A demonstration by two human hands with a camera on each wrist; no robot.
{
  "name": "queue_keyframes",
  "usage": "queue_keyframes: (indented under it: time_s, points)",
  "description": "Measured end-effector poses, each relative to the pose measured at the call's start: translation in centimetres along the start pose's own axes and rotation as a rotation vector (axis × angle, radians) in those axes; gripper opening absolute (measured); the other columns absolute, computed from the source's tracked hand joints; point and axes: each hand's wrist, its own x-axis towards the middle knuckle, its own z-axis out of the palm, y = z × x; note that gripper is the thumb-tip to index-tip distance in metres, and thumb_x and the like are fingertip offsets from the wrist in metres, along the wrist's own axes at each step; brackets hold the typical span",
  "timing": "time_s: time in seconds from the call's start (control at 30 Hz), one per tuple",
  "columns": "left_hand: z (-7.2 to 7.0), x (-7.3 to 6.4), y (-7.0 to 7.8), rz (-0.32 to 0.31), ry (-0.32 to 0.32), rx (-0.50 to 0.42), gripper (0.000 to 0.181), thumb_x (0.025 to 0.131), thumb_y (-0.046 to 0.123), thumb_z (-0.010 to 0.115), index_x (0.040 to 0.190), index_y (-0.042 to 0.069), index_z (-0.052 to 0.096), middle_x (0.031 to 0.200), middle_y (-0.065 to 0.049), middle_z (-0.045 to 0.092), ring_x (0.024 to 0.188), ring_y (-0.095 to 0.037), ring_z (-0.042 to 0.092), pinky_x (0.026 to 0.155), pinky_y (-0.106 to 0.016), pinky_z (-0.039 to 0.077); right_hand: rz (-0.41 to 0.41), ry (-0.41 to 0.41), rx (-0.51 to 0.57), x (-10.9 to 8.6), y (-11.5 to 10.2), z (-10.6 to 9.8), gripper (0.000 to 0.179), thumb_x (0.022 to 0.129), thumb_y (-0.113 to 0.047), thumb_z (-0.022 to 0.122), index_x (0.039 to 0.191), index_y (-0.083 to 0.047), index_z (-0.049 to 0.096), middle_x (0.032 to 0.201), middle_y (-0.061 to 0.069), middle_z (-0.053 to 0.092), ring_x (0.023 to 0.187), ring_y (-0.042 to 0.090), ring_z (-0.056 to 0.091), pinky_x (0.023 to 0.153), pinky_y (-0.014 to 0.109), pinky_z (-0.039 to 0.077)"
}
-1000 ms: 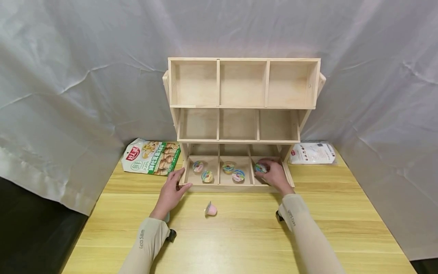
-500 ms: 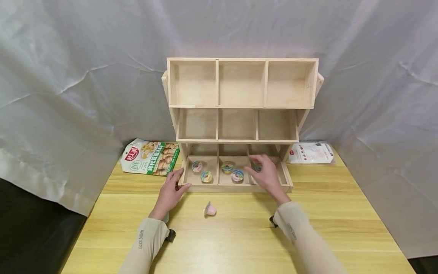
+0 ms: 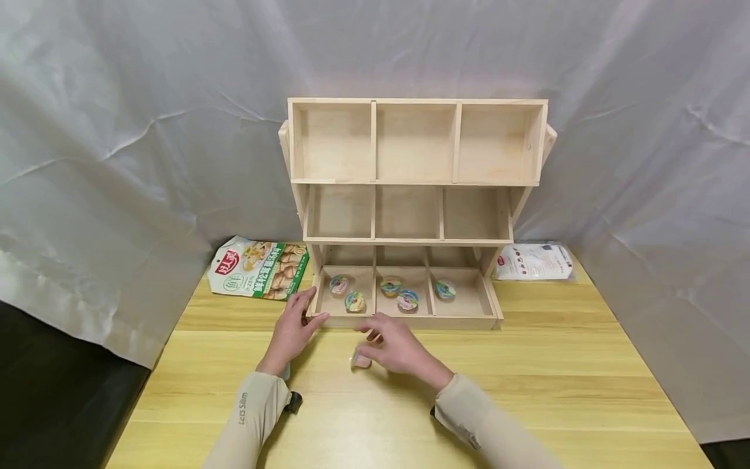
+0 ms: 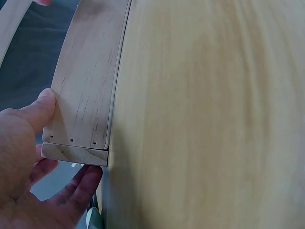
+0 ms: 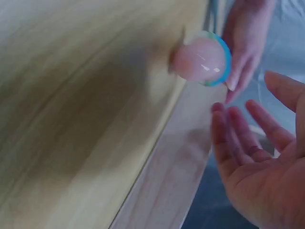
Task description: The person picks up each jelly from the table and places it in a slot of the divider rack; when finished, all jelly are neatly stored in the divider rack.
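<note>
A wooden three-tier rack [image 3: 410, 322] stands at the back of the table, each tier split into three compartments. My left hand [image 3: 291, 332] holds the front left corner of its lowest tray, the thumb on the front board [image 4: 83, 81] and the fingers around the end. Over the table, my right hand [image 3: 398, 345] has its fingers apart and loosely bent, right beside a pink jelly cup [image 3: 361, 359] that lies on its side. The right wrist view shows that cup's rounded base [image 5: 202, 58] beyond the fingertips. A blue-lidded jelly cup [image 3: 445, 290] sits in the tray's right compartment.
Two jelly cups lie in the tray's left compartment, one with a yellow lid [image 3: 354, 301], and two more in the middle one [image 3: 407, 300]. A green-and-white food pouch [image 3: 258, 268] lies left of the rack, a white packet [image 3: 534, 262] right of it. Grey cloth [image 3: 176, 130] hangs behind.
My right hand has let go of the blue-lidded jelly cup in the right compartment and moved left and toward me, to the pink cup. The left hand has stayed on the tray corner.
</note>
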Motion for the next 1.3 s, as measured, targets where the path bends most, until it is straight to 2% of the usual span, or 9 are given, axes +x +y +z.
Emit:
queue_keyframes:
  time_s: [0.13,0.27,0.4,0.67,1.0,1.17,1.3]
  points:
    - [0.0,0.1,0.0,0.004,0.008,0.011,0.073,0.1,0.037,0.07,0.162,0.017,0.036,0.15,-0.01,0.045,0.11,-0.03,0.062,0.095,-0.048,0.055,0.012,-0.024,-0.088,0.2,0.2,1.2,0.042,0.092,-0.029,0.078,0.126,-0.005,0.071,0.12,0.013,0.071,0.101,0.026,0.07,0.089,0.039,0.059]
    - [0.0,0.1,-0.1,0.004,0.013,0.023,0.073,0.1,0.038,0.07,0.162,0.017,0.037,0.151,-0.01,0.045,0.112,-0.031,0.062,0.096,-0.05,0.054,0.03,-0.015,-0.164,0.5,0.6,2.1,0.043,0.088,-0.035,0.082,0.12,-0.007,0.075,0.109,0.005,0.072,0.092,0.015,0.064,0.081,0.03,0.054]
    - [0.0,0.1,-0.1,0.003,0.014,0.02,0.073,0.1,0.039,0.07,0.162,0.018,0.037,0.151,-0.01,0.045,0.113,-0.032,0.061,0.097,-0.051,0.054,0.036,-0.014,-0.165,0.7,0.7,2.5,0.038,0.087,-0.032,0.083,0.115,-0.008,0.077,0.098,0.0,0.071,0.082,0.008,0.058,0.074,0.024,0.049]
    - [-0.1,0.0,0.2,0.004,0.012,0.007,0.072,0.1,0.037,0.07,0.162,0.017,0.037,0.151,-0.01,0.045,0.112,-0.032,0.061,0.096,-0.05,0.054,0.051,-0.068,-0.109,0.6,0.9,2.6,0.037,0.086,-0.031,0.084,0.114,-0.008,0.077,0.092,-0.002,0.07,0.076,0.004,0.055,0.073,0.022,0.047]
    - [0.0,0.1,0.1,0.001,0.01,0.019,0.073,0.1,0.038,0.07,0.162,0.017,0.037,0.152,-0.011,0.045,0.117,-0.034,0.061,0.099,-0.052,0.053,0.069,-0.073,-0.057,0.5,1.0,2.2,0.042,0.085,-0.029,0.086,0.119,-0.006,0.076,0.095,-0.004,0.072,0.082,0.005,0.061,0.079,0.023,0.053]
    - [0.0,0.1,0.1,0.001,0.014,0.024,0.073,0.1,0.038,0.07,0.161,0.017,0.037,0.15,-0.012,0.045,0.112,-0.033,0.062,0.097,-0.051,0.054,0.069,-0.08,0.048,0.3,0.6,1.0,0.048,0.086,-0.026,0.086,0.127,-0.004,0.072,0.092,-0.005,0.07,0.082,0.005,0.063,0.078,0.022,0.055]
    - [-0.1,0.0,0.1,0.008,0.014,0.027,0.073,0.1,0.038,0.07,0.162,0.016,0.037,0.15,-0.012,0.045,0.107,-0.031,0.062,0.094,-0.05,0.055,0.066,-0.049,0.158,0.1,0.1,-0.4,0.052,0.087,-0.025,0.086,0.132,-0.006,0.069,0.101,-0.004,0.07,0.09,0.009,0.064,0.08,0.022,0.057]
